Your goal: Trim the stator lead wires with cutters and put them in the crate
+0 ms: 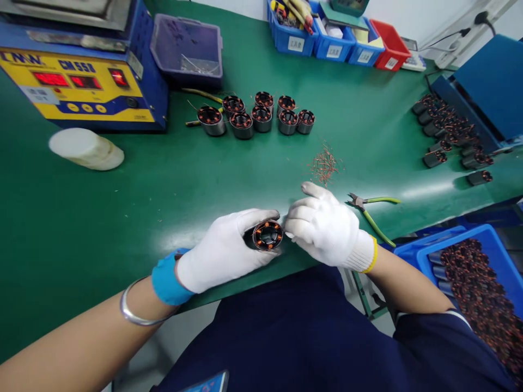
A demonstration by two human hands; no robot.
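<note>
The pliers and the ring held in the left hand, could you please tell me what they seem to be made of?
Pliers: dull grey at the biting end, likely steel; smooth green grips, probably plastic or rubber.

Ring: orange, strand-like windings suggest copper; the dark rest may be metal, but that is unclear.

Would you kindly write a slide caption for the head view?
Gloved left hand holds a copper-wound core beside the right hand; green-handled cutters lie open nearby.
</note>
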